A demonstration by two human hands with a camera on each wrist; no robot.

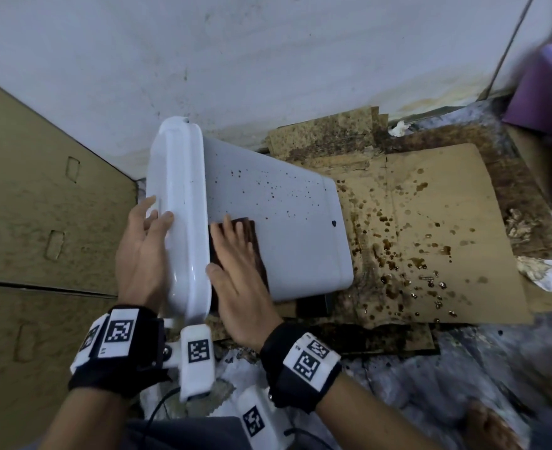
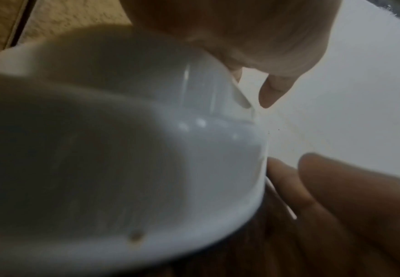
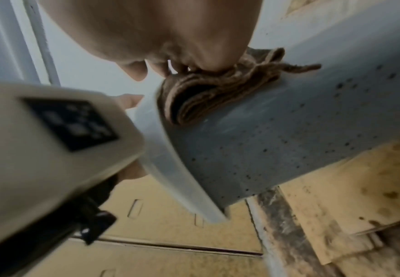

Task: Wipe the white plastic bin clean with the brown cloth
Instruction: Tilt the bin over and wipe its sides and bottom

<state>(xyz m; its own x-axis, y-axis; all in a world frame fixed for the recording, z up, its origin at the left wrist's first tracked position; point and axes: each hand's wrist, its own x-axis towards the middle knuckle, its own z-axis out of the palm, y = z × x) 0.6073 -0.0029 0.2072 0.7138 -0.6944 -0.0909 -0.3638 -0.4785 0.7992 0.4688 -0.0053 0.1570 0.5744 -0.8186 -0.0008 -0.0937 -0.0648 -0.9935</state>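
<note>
The white plastic bin (image 1: pixel 284 228) lies on its side, its thick rim (image 1: pixel 183 206) toward me. Brown specks dot its upper wall. My left hand (image 1: pixel 141 248) holds the rim, thumb on the outer face and fingers past the lip. My right hand (image 1: pixel 235 264) lies flat with straight fingers, pressing the folded brown cloth (image 1: pixel 255 251) onto the wall just beside the rim. In the right wrist view the cloth (image 3: pixel 217 93) is bunched in folds under the fingers on the speckled bin wall (image 3: pixel 277 140). The left wrist view shows a blurred rim (image 2: pixel 170 168) under my left hand (image 2: pixel 265 37).
Stained, wet cardboard (image 1: pixel 430 222) spreads under and right of the bin. A white wall (image 1: pixel 268 60) stands right behind it. Cardboard boxes (image 1: pixel 40 190) close off the left. A purple object (image 1: pixel 547 92) and crumpled paper (image 1: pixel 541 271) lie at the right.
</note>
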